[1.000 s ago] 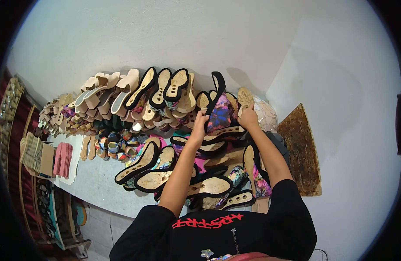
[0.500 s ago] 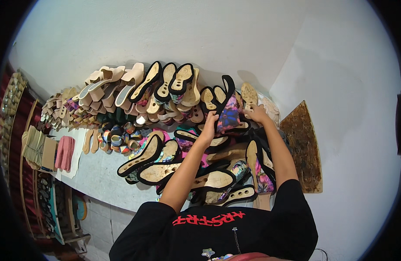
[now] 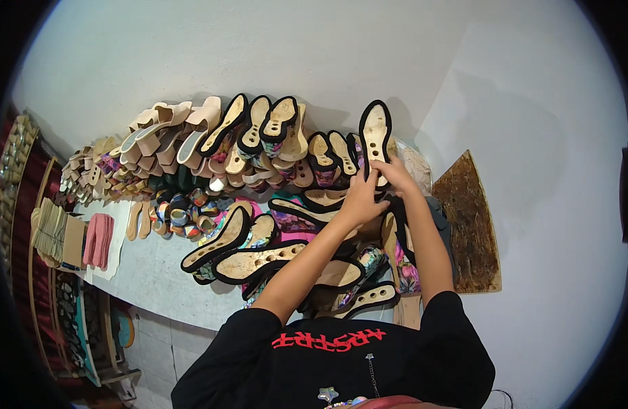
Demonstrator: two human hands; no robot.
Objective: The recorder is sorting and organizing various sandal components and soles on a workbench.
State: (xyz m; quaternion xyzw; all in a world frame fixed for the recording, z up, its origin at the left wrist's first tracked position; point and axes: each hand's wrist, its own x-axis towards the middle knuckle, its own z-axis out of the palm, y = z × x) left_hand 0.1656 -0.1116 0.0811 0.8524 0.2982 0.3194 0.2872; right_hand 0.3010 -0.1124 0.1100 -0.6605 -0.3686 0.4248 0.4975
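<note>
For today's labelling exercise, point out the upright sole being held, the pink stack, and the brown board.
Upright sole (image 3: 376, 133), head view, tan middle face.
Pink stack (image 3: 98, 238), head view, top piece.
Brown board (image 3: 472, 225), head view, centre of surface.

No packages, labels, signs, screens.

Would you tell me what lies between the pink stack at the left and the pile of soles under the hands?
In the head view, bare grey tabletop separates the pink stack from the pile of soles.
</note>
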